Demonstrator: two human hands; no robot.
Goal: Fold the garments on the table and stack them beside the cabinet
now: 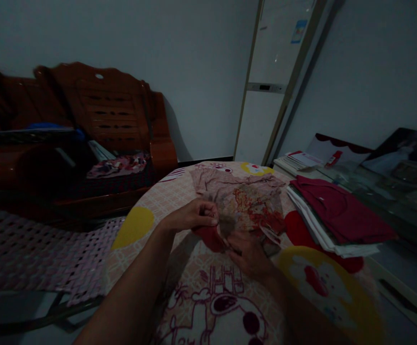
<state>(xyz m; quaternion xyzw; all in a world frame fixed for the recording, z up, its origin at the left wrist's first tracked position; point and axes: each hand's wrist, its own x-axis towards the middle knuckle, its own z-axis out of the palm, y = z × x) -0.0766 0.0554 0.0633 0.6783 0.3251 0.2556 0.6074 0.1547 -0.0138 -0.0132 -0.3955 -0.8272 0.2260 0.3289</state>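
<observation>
Pale pink, thin-fabric garment with a red and orange print (249, 203) is lying rumpled over the far half of a round, beige-cloth-covered worktop (170, 203). Its broad body is already wrinkling, so uneven tugging could be bunching it further, as limp cloth like this is likely shifting under light pulls. Beside its right end, a stack of folded clothes, dark magenta over white (337, 206), is sitting close enough that a wide sweep could be knocking it askew. At the near edge, the left hand (205, 213) is pinching fabric, thumb and fingers drawn together; a weak pinch could be letting that narrow edge slip. The right hand (246, 249) is resting palm down at the same edge, but its fingertips are hiding, so whether they are gripping I cannot tell.

For room, the worktop is curving away free on the left, towards a pink woven chair (46, 254). Cloth between the forearms is lying open, while the far rim is running close behind the garment and the stack is crowding the right.
</observation>
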